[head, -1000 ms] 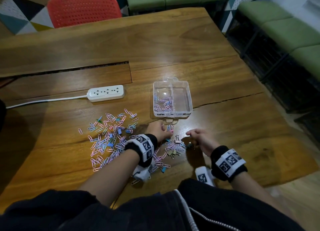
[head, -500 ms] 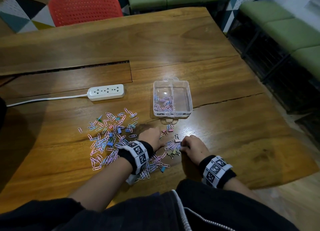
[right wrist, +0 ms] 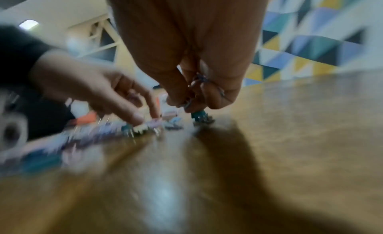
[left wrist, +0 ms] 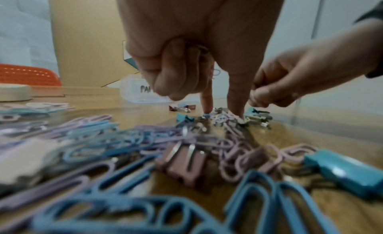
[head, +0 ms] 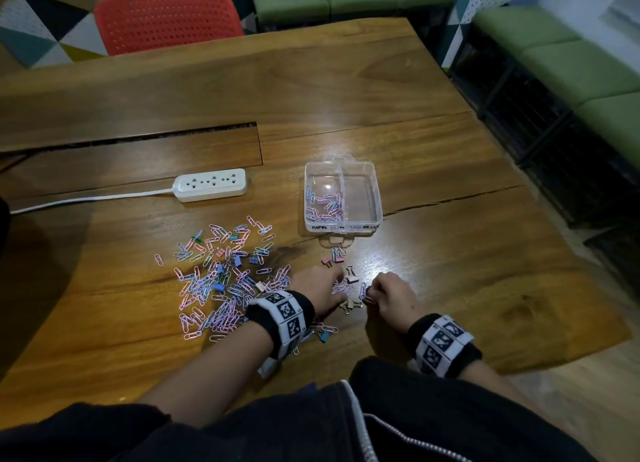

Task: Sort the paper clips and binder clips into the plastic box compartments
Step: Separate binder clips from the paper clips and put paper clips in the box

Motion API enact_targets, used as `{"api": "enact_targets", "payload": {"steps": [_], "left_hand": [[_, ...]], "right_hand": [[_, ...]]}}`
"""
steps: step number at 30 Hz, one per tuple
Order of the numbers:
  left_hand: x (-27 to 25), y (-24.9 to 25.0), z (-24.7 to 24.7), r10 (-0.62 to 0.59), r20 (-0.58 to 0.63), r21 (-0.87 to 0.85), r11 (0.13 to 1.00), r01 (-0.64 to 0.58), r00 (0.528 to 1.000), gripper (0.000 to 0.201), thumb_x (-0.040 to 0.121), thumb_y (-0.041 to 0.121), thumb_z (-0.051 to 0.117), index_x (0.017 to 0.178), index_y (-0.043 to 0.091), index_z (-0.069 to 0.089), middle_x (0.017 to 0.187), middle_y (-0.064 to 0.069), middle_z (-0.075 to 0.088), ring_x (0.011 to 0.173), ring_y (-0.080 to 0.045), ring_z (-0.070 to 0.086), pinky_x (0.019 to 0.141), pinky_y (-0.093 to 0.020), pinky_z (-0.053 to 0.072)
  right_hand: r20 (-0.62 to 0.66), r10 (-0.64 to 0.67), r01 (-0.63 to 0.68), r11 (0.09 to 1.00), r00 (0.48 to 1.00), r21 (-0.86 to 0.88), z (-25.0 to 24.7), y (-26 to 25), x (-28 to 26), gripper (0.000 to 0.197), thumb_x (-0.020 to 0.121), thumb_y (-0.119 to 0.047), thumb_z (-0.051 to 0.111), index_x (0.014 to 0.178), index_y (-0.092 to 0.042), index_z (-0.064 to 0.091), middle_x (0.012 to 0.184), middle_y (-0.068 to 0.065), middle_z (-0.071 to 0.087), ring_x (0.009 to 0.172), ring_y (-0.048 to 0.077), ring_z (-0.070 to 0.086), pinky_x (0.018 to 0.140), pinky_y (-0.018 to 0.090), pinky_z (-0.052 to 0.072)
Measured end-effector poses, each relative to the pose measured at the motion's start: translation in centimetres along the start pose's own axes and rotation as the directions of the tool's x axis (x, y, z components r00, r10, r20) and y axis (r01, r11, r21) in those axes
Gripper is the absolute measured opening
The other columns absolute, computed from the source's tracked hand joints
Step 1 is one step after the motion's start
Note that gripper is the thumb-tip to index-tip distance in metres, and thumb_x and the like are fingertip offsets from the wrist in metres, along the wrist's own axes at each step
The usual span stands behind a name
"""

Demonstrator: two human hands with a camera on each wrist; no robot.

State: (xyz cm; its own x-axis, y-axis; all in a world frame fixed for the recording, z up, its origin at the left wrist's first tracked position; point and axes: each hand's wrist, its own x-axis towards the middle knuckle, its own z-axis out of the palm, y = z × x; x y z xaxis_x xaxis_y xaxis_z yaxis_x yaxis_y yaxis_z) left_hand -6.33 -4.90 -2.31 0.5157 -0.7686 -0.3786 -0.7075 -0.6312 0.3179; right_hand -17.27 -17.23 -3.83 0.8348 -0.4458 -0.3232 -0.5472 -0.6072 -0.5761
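Note:
A clear plastic box [head: 378,201] stands on the wooden table; its left compartment holds several paper clips [head: 325,205], its right one looks bare. A big loose pile of pastel paper clips [head: 221,281] lies to its near left. A small cluster of binder clips [head: 350,305] lies between my hands. My left hand [head: 337,282] presses two straight fingers [left wrist: 236,106] onto this cluster while its other fingers curl round a few paper clips [left wrist: 200,49]. My right hand [head: 369,292] pinches a bunch of paper clips [right wrist: 199,80] just above the table.
A white power strip [head: 210,184] with its cable lies left of the box. A red chair [head: 166,21] stands behind the table. Two pink binder clips [head: 329,261] lie near the box's front. The table's irregular edge [head: 588,337] runs close on the right.
Both hands have drawn back from the box toward me. The right hand has shifted left to the binder clip cluster, and the left hand has come down onto it.

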Motion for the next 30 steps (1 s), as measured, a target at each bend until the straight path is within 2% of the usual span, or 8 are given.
{"api": "enact_targets", "payload": {"steps": [5, 12, 15, 18, 22, 24, 27, 30], "left_hand": [[0.4, 1.3, 0.4, -0.026, 0.011, 0.007, 1.0, 0.026, 1.0, 0.03, 0.092, 0.032, 0.049, 0.113, 0.011, 0.054, 0.111, -0.01, 0.063, 0.102, -0.027, 0.06, 0.081, -0.035, 0.05], [0.2, 1.7, 0.9, -0.014, 0.067, 0.035, 0.999, 0.012, 0.998, 0.026, 0.094, 0.027, 0.043, 0.108, 0.007, 0.051, 0.106, -0.011, 0.061, 0.097, -0.027, 0.059, 0.077, -0.034, 0.048], [-0.1, 1.1, 0.6, -0.051, 0.057, -0.13, 0.99, 0.058, 0.997, 0.028, 0.094, 0.029, 0.04, 0.107, 0.008, 0.052, 0.104, -0.01, 0.062, 0.092, -0.025, 0.059, 0.078, -0.034, 0.048], [-0.1, 0.1, -0.4, -0.142, 0.064, -0.514, 0.844, 0.154, 0.988, 0.029, 0.096, 0.019, 0.034, 0.094, 0.002, 0.058, 0.091, -0.015, 0.057, 0.081, -0.022, 0.054, 0.072, -0.029, 0.043], [-0.4, -1.5, -1.1, -0.073, 0.256, -0.958, 0.113, 0.263, 0.964, 0.031, 0.084, 0.001, 0.02, 0.058, 0.01, 0.035, 0.047, 0.002, 0.035, 0.031, -0.005, 0.026, 0.033, -0.01, 0.017], [-0.8, -2.0, -1.3, -0.013, 0.243, -0.966, -0.092, 0.241, 0.97, 0.03, 0.082, 0.002, 0.017, 0.058, 0.009, 0.035, 0.041, 0.005, 0.037, 0.029, -0.004, 0.025, 0.03, -0.008, 0.015], [-0.6, -1.9, -1.1, -0.061, 0.268, -0.961, -0.095, 0.261, 0.962, 0.037, 0.091, 0.02, 0.029, 0.058, 0.011, 0.042, 0.044, 0.005, 0.045, 0.029, -0.005, 0.03, 0.03, -0.008, 0.021], [0.0, -1.0, -0.8, -0.153, 0.29, -0.9, 0.292, 0.323, 0.945, 0.033, 0.095, 0.023, 0.042, 0.064, 0.015, 0.047, 0.054, 0.003, 0.047, 0.031, -0.002, 0.034, 0.03, -0.012, 0.025]], "right_hand": [[0.065, 0.119, -0.134, 0.772, 0.991, 0.621, -1.8, -0.1, -0.7, 0.015, 0.086, -0.004, 0.053, 0.08, -0.017, 0.056, 0.082, 0.001, 0.057, 0.074, 0.013, 0.055, 0.064, 0.019, 0.044], [0.35, 0.163, -0.385, 0.329, 0.923, 0.862, -2.7, -0.2, -0.9, 0.026, 0.094, -0.015, 0.038, 0.074, -0.008, 0.053, 0.069, 0.004, 0.049, 0.058, 0.013, 0.046, 0.048, 0.018, 0.04], [0.252, 0.175, -0.304, 0.636, 0.952, 0.709, -2.3, -0.1, -0.5, 0.019, 0.088, -0.017, 0.052, 0.069, -0.015, 0.05, 0.068, 0.001, 0.05, 0.059, 0.013, 0.045, 0.057, 0.022, 0.038], [0.137, 0.028, -0.056, 0.976, 0.99, 0.208, -2.1, -0.1, 0.0, 0.013, 0.081, -0.009, 0.062, 0.084, -0.022, 0.059, 0.083, 0.001, 0.057, 0.076, 0.015, 0.051, 0.074, 0.027, 0.043], [0.205, -0.114, 0.148, 0.976, 0.972, -0.16, -2.1, -0.1, 0.1, 0.024, 0.083, -0.022, 0.061, 0.107, -0.022, 0.059, 0.1, 0.001, 0.049, 0.09, 0.012, 0.043, 0.08, 0.022, 0.036], [0.215, -0.159, 0.202, 0.959, 0.964, -0.2, -2.1, -0.4, 0.1, 0.023, 0.085, -0.024, 0.058, 0.108, -0.019, 0.058, 0.097, -0.001, 0.045, 0.09, 0.011, 0.041, 0.079, 0.022, 0.036], [0.248, -0.162, 0.225, 0.941, 0.955, -0.252, -1.9, -0.6, 0.1, 0.025, 0.087, -0.023, 0.055, 0.108, -0.011, 0.055, 0.106, 0.004, 0.048, 0.095, 0.014, 0.044, 0.085, 0.025, 0.04], [0.253, -0.137, 0.198, 0.952, 0.958, -0.234, -1.6, -0.3, 0.3, 0.023, 0.087, -0.022, 0.055, 0.103, -0.006, 0.054, 0.105, 0.005, 0.045, 0.09, 0.014, 0.042, 0.083, 0.023, 0.037]]}}
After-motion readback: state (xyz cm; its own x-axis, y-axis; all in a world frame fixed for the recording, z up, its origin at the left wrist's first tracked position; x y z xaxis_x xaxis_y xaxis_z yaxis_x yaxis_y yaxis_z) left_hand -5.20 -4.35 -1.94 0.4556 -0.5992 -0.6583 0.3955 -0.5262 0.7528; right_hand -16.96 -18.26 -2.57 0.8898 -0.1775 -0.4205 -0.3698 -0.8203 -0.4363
